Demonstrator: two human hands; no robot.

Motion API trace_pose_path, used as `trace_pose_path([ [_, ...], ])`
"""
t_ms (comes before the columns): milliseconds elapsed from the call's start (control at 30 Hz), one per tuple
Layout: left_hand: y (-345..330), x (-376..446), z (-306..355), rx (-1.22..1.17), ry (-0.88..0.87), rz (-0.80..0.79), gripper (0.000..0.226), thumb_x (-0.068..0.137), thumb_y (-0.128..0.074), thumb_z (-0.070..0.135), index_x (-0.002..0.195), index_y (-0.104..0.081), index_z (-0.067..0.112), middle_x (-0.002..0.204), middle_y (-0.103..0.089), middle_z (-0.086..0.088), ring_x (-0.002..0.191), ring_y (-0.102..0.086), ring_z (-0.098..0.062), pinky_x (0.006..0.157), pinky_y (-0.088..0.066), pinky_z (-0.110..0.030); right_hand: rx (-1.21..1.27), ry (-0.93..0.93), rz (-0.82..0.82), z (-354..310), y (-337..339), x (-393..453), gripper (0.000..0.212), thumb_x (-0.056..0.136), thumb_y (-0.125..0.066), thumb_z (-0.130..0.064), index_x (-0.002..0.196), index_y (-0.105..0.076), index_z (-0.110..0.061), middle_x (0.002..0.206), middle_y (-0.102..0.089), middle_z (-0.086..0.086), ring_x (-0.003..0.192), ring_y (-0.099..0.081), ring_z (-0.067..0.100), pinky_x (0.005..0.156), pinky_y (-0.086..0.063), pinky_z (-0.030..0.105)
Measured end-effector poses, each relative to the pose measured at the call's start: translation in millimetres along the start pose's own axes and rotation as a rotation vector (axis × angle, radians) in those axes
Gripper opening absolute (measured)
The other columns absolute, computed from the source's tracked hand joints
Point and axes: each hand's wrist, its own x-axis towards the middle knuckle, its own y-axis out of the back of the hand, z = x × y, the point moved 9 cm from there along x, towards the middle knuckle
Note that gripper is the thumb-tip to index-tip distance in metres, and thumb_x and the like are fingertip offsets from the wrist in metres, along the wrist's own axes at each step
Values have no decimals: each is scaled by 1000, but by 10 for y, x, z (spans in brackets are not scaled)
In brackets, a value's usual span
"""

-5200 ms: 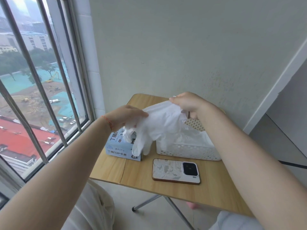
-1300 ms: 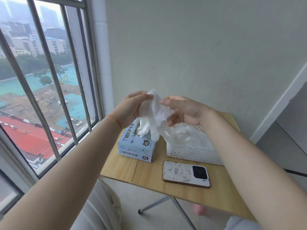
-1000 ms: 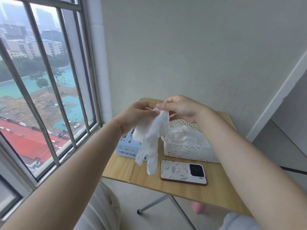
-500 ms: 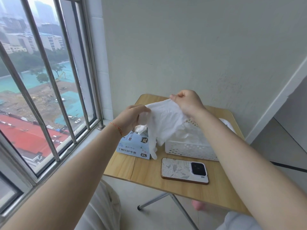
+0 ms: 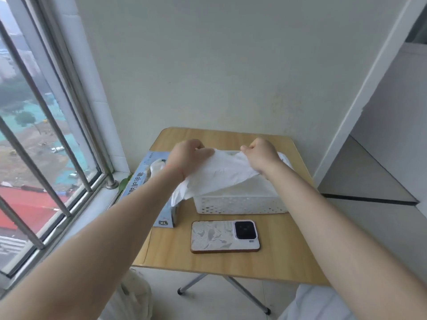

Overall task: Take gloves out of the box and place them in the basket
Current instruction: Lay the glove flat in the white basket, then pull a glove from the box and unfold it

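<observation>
At the frame's centre, one thin, wrinkled white glove [image 5: 219, 172] was stretched flat over the white perforated basket [image 5: 240, 204], its fingers drooping left toward the blue glove box [image 5: 147, 181] (marked XL). The left hand [image 5: 188, 155] and right hand [image 5: 262, 153] each pinched an edge with curled fingers. One phone [image 5: 225, 236] lay below on the wooden table [image 5: 208, 259].

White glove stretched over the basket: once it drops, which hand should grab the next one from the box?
Left. The left hand is right beside the light blue glove box; the right hand is over the white perforated plastic basket, farther away.
</observation>
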Motion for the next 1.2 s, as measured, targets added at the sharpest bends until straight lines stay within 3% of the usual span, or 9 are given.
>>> trace_pose_path([
  [100, -178, 100, 241, 205, -23, -25, 32, 85, -56, 53, 83, -65, 22, 81, -64, 5, 76, -60, -18, 63, -44, -28, 2, -70, 10, 349, 77, 74, 32, 99, -50, -27, 73, -40, -13, 69, -39, 2, 59, -39, 20, 46, -25, 28],
  [200, -306, 180, 473, 381, -130, 30, 36, 89, -55, 56, 95, -65, 22, 94, -63, 4, 85, -60, -23, 63, -38, -29, -14, -124, 31, 603, 137, 107, 30, 100, -48, -28, 117, -53, -3, 106, -57, 12, 93, -57, 30, 59, -36, 27],
  [267, -394, 199, 584, 474, -248, 82, 32, 93, -56, 48, 107, -64, 21, 108, -57, -2, 96, -59, -26, 73, -39, -32, -32, -146, 51, 752, 158, 146, 34, 101, -47, -27, 123, -50, -1, 117, -58, 14, 99, -58, 31, 63, -40, 30],
  [367, -546, 99, 678, 459, -366, 55, 26, 94, -56, 37, 113, -64, 22, 116, -54, -3, 111, -53, -26, 89, -36, -34, -96, -116, 73, 848, 161, 161, 23, 101, -44, -21, 114, -49, -3, 105, -55, 13, 85, -53, 26, 52, -34, 28],
  [533, -924, -265, 565, 513, -407, -257, 47, 92, -52, 58, 127, -56, 29, 138, -47, 2, 128, -44, -20, 110, -31, -42, -346, -9, 111, 717, 182, 85, 34, 98, -41, -3, 131, -42, 1, 118, -59, 14, 83, -54, 26, 61, -36, 31],
  [800, -951, -338, 216, 615, -243, -459, 76, 88, -46, 71, 151, -28, 32, 158, -26, 2, 147, -20, -23, 119, -14, -47, -836, 147, 81, 525, 142, -12, 51, 80, -51, 11, 129, -43, -2, 75, -49, 3, 63, -48, 21, 44, -26, 27],
  [967, -742, -235, 336, 774, -399, -288, 53, 101, -27, 57, 146, -39, 32, 154, -36, -2, 144, -28, -24, 116, -21, -46, -859, 206, 163, 368, 190, -82, 41, 81, -58, 7, 118, -48, -5, 111, -52, 12, 90, -58, 24, 58, -37, 30],
  [1100, -302, -211, 316, 637, -400, -73, 40, 100, -37, 19, 134, -53, 28, 141, -48, 0, 132, -41, -22, 108, -32, -40, -750, 300, 157, -22, 33, -103, 33, 80, -56, 8, 109, -49, -6, 109, -50, 13, 77, -53, 25, 49, -30, 31],
  [1200, 144, -193, 55, 466, -251, 87, 39, 94, -42, 11, 125, -60, 24, 132, -53, -2, 126, -44, -23, 102, -33, -37, -616, 412, 119, -428, -260, -140, 16, 87, -49, 3, 97, -48, -9, 103, -50, 10, 71, -46, 26, 47, -26, 29],
])
